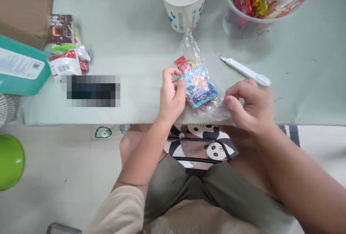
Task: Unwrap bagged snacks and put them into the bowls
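Note:
A clear plastic bag (pixel 190 47) lies on the table near its front edge, with a red packet (pixel 183 64) and a blue snack packet (pixel 201 85) at it. My left hand (pixel 173 91) is closed, thumb and forefinger pinched on the left edge of the blue packet. At the right end of the crinkled plastic, my right hand (pixel 247 104) has its fingers curled in a pinch; it is slightly blurred, and what it grips is too small to make out. A white utility knife (pixel 245 70) lies just beyond my right hand.
Beyond the bag stands a white paper cup (pixel 185 8). A clear tub (pixel 238 12) with snack packets is at the back right. Several packets (pixel 65 62) and a teal container (pixel 24 66) are at the left. The table's front edge (pixel 81 123) runs below my hands.

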`<state>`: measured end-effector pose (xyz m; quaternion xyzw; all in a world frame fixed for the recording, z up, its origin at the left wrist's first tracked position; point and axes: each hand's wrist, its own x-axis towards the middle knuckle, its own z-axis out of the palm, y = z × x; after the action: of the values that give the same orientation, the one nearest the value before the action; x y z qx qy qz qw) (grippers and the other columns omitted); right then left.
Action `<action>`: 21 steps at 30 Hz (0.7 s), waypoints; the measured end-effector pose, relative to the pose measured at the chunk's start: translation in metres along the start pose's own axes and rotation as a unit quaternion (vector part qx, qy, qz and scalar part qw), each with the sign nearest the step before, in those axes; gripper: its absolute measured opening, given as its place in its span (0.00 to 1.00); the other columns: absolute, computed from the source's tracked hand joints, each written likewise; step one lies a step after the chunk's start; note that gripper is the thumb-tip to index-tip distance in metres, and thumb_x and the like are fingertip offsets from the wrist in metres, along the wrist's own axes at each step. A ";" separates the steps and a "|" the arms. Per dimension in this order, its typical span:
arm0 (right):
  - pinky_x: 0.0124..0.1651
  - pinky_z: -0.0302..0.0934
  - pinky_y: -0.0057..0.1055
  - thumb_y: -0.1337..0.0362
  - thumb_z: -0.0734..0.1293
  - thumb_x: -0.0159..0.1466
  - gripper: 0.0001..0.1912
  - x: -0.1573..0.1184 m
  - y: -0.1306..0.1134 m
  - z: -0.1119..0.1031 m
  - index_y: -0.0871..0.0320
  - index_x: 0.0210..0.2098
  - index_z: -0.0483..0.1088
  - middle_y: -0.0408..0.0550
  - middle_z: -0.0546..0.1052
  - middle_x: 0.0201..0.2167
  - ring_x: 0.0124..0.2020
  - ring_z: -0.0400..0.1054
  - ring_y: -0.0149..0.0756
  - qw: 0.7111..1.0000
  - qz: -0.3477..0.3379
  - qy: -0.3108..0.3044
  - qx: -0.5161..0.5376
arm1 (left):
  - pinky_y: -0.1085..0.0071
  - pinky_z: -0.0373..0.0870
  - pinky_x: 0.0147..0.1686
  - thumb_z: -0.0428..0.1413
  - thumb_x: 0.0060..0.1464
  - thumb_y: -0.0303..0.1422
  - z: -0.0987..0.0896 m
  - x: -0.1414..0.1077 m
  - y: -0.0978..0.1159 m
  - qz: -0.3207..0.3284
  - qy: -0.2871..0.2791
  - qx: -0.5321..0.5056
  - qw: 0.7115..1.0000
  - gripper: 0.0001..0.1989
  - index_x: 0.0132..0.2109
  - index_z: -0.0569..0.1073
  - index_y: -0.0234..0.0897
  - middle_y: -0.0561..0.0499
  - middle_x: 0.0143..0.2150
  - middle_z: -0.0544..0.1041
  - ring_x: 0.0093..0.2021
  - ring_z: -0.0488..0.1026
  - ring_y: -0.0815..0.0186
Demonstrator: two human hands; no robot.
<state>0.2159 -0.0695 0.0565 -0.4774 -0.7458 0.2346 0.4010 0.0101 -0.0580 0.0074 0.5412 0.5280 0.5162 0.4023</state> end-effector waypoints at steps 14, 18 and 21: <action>0.38 0.67 0.36 0.61 0.62 0.69 0.07 0.008 -0.006 0.008 0.53 0.34 0.68 0.45 0.77 0.31 0.33 0.74 0.36 0.988 0.068 0.008 0.136 | 0.69 0.70 0.29 0.44 0.70 0.54 -0.002 -0.002 -0.001 0.049 -0.049 0.047 0.996 0.21 0.57 0.70 0.50 0.55 0.30 0.69 0.25 0.68 0.68; 0.38 0.70 0.38 0.47 0.59 0.68 0.18 0.017 0.013 0.012 0.52 0.30 0.57 0.46 0.74 0.31 0.36 0.76 0.39 0.940 0.161 0.077 0.291 | 0.72 0.68 0.28 0.58 0.62 0.54 0.003 -0.002 -0.003 0.042 -0.050 0.051 0.997 0.24 0.59 0.67 0.50 0.54 0.36 0.75 0.26 0.69 0.71; 0.34 0.70 0.36 0.45 0.59 0.67 0.18 0.025 0.028 0.017 0.51 0.32 0.55 0.45 0.72 0.31 0.36 0.77 0.39 0.922 0.200 0.108 0.314 | 0.74 0.67 0.27 0.62 0.60 0.52 0.005 0.000 -0.001 0.045 -0.042 0.048 0.997 0.27 0.60 0.66 0.49 0.53 0.39 0.76 0.27 0.69 0.73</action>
<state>0.2111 -0.0340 0.0361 -0.4887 -0.4752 0.4789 0.5531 0.0152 -0.0575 0.0052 0.6045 0.5096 0.4847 0.3741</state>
